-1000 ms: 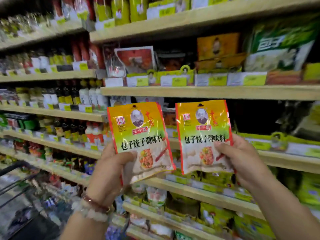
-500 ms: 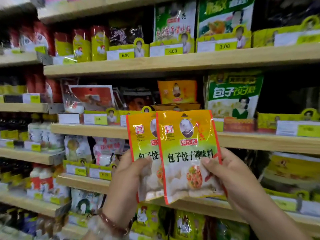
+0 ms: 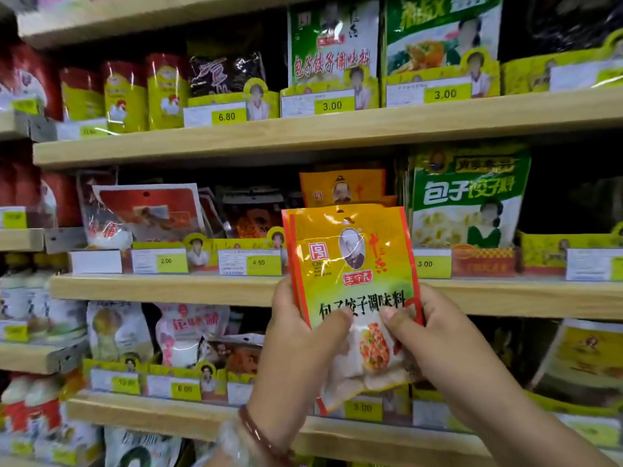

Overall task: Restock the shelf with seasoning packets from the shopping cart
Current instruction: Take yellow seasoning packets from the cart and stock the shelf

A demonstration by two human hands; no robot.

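Two orange-yellow seasoning packets (image 3: 354,264) with red edges are stacked one behind the other, upright, in front of the middle shelf (image 3: 168,288). My left hand (image 3: 303,348) grips their lower left side, thumb across the front. My right hand (image 3: 435,342) grips the lower right side, thumb on the front packet. Right behind them on the shelf stand matching orange packets (image 3: 340,187). The shopping cart is out of view.
A tall green packet (image 3: 468,197) stands right of the orange ones; red and clear packets (image 3: 148,210) lie to the left. Price tags and yellow label holders (image 3: 249,261) line the shelf fronts. More packets fill the upper shelf (image 3: 337,129) and lower shelf (image 3: 168,419).
The two packets, held apart a second ago, have been brought together into one stack. They have risen in front of the middle shelf, and my view has tilted upward.
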